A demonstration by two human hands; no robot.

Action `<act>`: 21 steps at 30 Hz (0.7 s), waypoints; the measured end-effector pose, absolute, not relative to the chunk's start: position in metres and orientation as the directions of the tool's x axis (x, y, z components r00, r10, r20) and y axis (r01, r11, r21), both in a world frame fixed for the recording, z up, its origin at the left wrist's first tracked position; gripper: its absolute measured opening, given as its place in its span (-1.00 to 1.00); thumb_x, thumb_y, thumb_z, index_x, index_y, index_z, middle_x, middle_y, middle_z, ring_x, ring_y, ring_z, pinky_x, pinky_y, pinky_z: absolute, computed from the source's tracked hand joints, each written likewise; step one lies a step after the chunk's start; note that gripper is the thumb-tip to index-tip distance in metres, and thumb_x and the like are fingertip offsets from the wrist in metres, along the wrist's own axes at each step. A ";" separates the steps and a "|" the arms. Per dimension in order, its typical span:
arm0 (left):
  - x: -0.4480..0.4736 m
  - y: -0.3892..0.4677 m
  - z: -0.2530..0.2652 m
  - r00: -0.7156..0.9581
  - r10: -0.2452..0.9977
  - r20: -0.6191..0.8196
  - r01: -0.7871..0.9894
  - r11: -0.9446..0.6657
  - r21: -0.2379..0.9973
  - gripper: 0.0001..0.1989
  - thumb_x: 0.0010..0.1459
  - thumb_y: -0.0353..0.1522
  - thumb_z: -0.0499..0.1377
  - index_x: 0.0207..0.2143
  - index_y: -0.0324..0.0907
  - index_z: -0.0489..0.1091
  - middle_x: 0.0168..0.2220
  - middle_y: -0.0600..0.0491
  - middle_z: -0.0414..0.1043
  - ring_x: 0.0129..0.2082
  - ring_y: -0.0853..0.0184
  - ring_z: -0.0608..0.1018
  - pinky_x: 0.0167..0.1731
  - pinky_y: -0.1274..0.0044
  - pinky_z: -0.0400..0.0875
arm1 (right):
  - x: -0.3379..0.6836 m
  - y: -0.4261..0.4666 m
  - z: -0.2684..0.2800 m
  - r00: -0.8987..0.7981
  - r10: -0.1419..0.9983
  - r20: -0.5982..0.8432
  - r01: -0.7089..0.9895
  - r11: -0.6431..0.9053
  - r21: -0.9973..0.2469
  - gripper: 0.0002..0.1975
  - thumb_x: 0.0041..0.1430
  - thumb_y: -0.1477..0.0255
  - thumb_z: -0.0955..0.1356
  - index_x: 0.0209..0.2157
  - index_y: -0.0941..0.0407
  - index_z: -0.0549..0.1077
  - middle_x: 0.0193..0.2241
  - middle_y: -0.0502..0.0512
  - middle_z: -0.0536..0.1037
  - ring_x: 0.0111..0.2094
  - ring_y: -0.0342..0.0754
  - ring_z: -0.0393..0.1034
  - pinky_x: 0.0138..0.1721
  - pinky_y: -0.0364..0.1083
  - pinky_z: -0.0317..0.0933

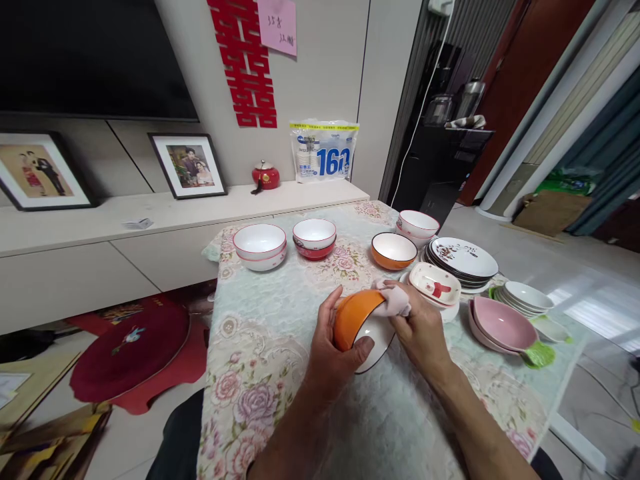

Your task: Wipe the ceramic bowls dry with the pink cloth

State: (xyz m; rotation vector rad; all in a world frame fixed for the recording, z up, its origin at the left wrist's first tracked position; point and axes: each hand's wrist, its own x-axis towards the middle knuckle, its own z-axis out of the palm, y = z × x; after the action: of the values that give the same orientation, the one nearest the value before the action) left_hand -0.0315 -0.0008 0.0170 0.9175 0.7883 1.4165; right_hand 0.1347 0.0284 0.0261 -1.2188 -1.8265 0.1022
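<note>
Bowls (260, 245) in white are stacked at the far left of the worktop (280, 300), and beside them a red bowl (315, 253) is topped by another white one. Nearer, an orange bowl (353, 318) is held tilted above the worktop by the left hand (330, 350), the thumb hooked over its rim. A cloth (395, 300) is pinched against the rim by the right hand (423, 330). If that rim were tugged, the bowl could be dropped. Farther right, a square dish (423, 279) could be knocked by a careless elbow or knuckle.
</note>
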 end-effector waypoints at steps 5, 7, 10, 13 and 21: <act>-0.033 -0.001 0.021 -0.014 0.998 0.059 -0.504 -0.058 0.862 -0.12 -0.13 -0.33 0.42 0.23 -0.10 0.13 0.12 -0.11 0.39 -0.01 0.13 0.55 -0.07 0.40 0.48 | 0.131 0.037 0.015 0.052 0.976 0.209 0.456 0.164 -0.875 -0.82 0.12 0.31 0.34 -0.36 0.15 0.47 -0.45 0.04 0.55 -0.41 0.00 0.41 -0.36 -0.07 0.26; -0.034 -0.001 0.021 -0.038 0.997 0.061 -0.519 -0.072 0.852 -0.11 -0.14 -0.31 0.43 0.23 -0.10 0.12 0.14 -0.12 0.38 0.00 0.11 0.55 -0.06 0.39 0.49 | 0.128 0.038 0.012 0.032 0.998 0.057 0.341 0.043 -0.939 -0.74 0.08 0.22 0.37 -0.46 0.15 0.43 -0.54 0.01 0.50 -0.50 -0.05 0.34 -0.44 -0.10 0.20; -0.033 0.000 0.019 -0.028 0.997 0.078 -0.525 -0.081 0.847 -0.06 -0.14 -0.29 0.43 0.26 -0.10 0.07 0.18 -0.14 0.34 0.06 0.07 0.53 -0.03 0.38 0.48 | 0.125 0.037 0.011 0.042 0.999 0.017 0.271 0.004 -0.962 -0.73 0.05 0.21 0.40 -0.45 0.15 0.44 -0.52 0.03 0.52 -0.49 -0.05 0.36 -0.44 -0.10 0.21; -0.032 0.000 0.015 0.017 0.993 0.115 -0.490 -0.093 0.867 -0.04 -0.14 -0.30 0.44 0.27 -0.11 0.04 0.24 -0.17 0.28 0.14 0.03 0.46 0.04 0.34 0.43 | 0.129 0.036 0.014 0.145 0.952 0.269 0.438 0.182 -0.880 -0.81 0.08 0.31 0.37 -0.34 0.15 0.51 -0.41 0.06 0.60 -0.39 0.00 0.45 -0.34 -0.07 0.29; -0.034 0.001 0.009 0.140 0.981 0.135 -0.401 -0.069 0.914 -0.06 -0.08 -0.30 0.41 0.31 -0.13 0.04 0.23 -0.19 0.29 0.17 -0.02 0.43 0.11 0.26 0.37 | 0.141 0.017 0.033 -0.212 0.548 0.809 0.850 0.512 -0.124 -0.59 0.15 0.59 0.25 0.05 0.15 0.41 -0.10 0.19 0.63 -0.11 0.03 0.55 -0.14 -0.07 0.41</act>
State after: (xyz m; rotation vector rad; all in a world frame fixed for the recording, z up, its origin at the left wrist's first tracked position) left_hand -0.0339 0.0009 0.0085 1.0520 0.7395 1.3264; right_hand 0.1408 0.0170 0.0329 -1.1531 -1.8949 -0.4428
